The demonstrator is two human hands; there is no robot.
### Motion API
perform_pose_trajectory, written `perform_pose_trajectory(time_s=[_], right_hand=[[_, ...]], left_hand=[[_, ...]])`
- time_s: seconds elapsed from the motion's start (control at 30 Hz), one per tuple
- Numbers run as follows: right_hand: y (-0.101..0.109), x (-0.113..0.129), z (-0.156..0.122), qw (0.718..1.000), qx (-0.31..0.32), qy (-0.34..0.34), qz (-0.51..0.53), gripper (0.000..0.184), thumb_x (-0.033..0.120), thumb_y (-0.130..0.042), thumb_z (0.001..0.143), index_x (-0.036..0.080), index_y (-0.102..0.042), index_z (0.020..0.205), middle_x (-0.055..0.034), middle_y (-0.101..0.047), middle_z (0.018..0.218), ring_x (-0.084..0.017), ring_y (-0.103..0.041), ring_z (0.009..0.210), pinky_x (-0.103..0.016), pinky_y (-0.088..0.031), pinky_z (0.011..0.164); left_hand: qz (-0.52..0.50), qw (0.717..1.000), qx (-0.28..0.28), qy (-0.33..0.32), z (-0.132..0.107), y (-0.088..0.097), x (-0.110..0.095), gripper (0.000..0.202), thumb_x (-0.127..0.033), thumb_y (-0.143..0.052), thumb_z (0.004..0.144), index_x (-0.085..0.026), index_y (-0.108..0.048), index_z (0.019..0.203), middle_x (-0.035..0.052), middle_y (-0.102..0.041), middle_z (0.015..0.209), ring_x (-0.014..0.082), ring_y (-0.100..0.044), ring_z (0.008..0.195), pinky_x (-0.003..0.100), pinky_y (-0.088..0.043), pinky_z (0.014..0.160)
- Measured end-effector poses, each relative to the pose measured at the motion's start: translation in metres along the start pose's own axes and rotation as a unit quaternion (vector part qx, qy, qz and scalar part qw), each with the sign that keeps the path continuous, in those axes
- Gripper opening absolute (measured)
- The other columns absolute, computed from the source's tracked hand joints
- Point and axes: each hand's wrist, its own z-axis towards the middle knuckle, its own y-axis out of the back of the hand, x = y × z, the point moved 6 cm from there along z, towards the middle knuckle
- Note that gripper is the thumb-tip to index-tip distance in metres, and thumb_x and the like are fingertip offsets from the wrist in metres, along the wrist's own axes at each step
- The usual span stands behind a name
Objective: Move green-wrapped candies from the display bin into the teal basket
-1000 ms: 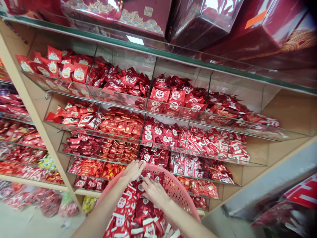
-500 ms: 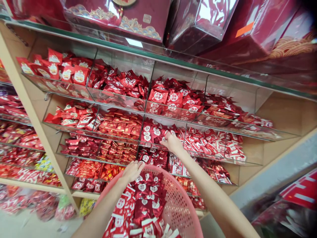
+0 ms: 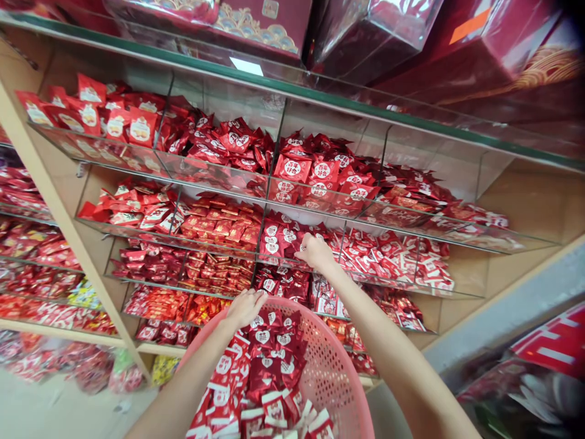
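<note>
A pink perforated plastic basket [image 3: 345, 366] stands tilted in front of me, holding many red and dark-red candy packets [image 3: 267, 360]. My left hand [image 3: 247, 306] is closed over the basket's far left rim. Out past the rim, my right hand [image 3: 316, 253] reaches into a shelf bin with its fingers curled together. It is among dark-red candy packets [image 3: 287, 236] with white heart-shaped labels. One packet appears to be at its fingertips, though the fingers partly hide it. Red-and-white candy packets [image 3: 388, 256] fill the bin just to the right.
Tiered shelves with clear dividers and front lips hold red packets [image 3: 292, 171] above and orange ones [image 3: 158, 302] lower down. A glass shelf edge [image 3: 292, 91] runs across above, with maroon gift boxes [image 3: 470, 49] on it. Bagged goods [image 3: 91, 366] lie on the floor at left.
The shelves have shifted slightly in view. My right hand stays in the same bin, its fingers still curled, and my left hand keeps its hold on the rim.
</note>
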Motion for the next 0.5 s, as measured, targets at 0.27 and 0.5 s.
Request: perform_pose_trajectory(time_s=[0.27, 0.5], right_hand=[[0.027, 0.029, -0.066, 0.974, -0.043, 0.171, 0.139, 0.025, 0.039, -0.056, 0.08, 0.022, -0.048, 0.096, -0.0013, -0.059, 0.087, -0.016, -0.055, 0.081, -0.026, -0.039, 0.067], [-0.106, 0.027, -0.138, 0.942, 0.197, 0.269, 0.046, 0.026, 0.025, -0.065, 0.073, 0.018, -0.053, 0.095, -0.0064, -0.061, 0.096, -0.02, -0.056, 0.087, -0.031, -0.046, 0.072]], left_hand=[[-0.001, 1.0, -0.002, -0.007, 0.001, 0.0, -0.001, 0.056, -0.049, -0.014, 0.092, -0.021, -0.059, 0.111, 0.0081, -0.063, 0.104, 0.0209, -0.055, 0.099, 0.034, -0.035, 0.093], [-0.005, 1.0, 0.007, -0.001, -0.001, 0.001, -0.003, 0.055, -0.049, -0.014, 0.092, -0.022, -0.061, 0.108, 0.0057, -0.064, 0.103, 0.019, -0.055, 0.1, 0.033, -0.032, 0.097]])
